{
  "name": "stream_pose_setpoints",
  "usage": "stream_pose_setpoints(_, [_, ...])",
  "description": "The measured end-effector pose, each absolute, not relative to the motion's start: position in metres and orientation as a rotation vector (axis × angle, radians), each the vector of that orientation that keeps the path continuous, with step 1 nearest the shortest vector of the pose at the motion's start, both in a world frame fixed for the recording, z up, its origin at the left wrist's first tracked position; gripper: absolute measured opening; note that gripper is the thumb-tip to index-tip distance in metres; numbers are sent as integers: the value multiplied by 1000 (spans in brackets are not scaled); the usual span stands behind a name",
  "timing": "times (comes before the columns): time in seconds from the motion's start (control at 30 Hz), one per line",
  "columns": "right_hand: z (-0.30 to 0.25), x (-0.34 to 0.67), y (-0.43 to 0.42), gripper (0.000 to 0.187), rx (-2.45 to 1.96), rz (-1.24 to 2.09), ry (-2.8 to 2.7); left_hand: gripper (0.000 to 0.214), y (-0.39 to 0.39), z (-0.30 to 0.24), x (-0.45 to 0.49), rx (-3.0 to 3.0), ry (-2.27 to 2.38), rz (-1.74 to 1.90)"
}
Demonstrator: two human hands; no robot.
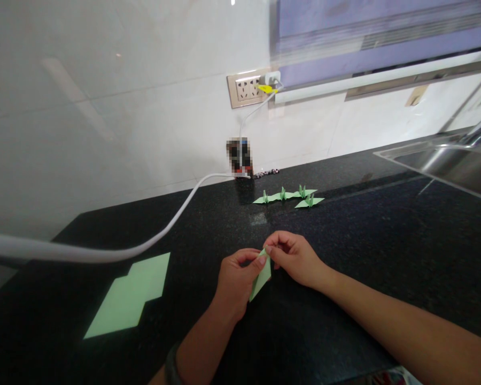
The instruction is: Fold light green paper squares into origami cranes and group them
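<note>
A partly folded piece of light green paper (261, 282) is held between both hands above the black countertop. My left hand (237, 278) pinches it along its upper left side, thumb on top. At the paper's top corner, the thumb and fingers of my right hand (294, 256) grip the tip. Beyond the hands stand several small folded green paper cranes (282, 195), wings spread. Flat on the counter to the left lie overlapping sheets of green paper (130, 297). The underside of the held paper is hidden.
A phone-like object (240, 158), blurred out, leans on the wall with a cable plugged into it. A thick white cable (160, 235) arches over the counter at left. A wall socket (246, 90) holds a charger. The steel sink (457, 163) is at the right.
</note>
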State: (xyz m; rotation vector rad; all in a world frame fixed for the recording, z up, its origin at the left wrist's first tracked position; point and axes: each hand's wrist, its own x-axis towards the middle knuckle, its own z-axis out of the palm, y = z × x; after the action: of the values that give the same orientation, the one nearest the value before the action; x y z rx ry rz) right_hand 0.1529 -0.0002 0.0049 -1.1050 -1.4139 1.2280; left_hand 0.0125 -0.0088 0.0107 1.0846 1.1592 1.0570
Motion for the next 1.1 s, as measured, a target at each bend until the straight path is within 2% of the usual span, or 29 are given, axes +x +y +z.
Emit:
stream_pose_setpoints(0.27, [9,150,-2,21,-1100,1297,-1365,15,-7,9,13,1226,1206,1068])
stream_pose_setpoints(0.53, [4,142,-4,20,-1080,1428,-1234,16,-7,9,14,1436,1270,1104])
stream_pose_setpoints(0.83, [5,144,-4,15,-1085,1394,-1260,15,-7,9,13,1476,1252,1089])
stream_pose_setpoints(1.1, [8,147,-4,26,-1104,1350,-1294,13,-7,8,13,1396,1227,1102])
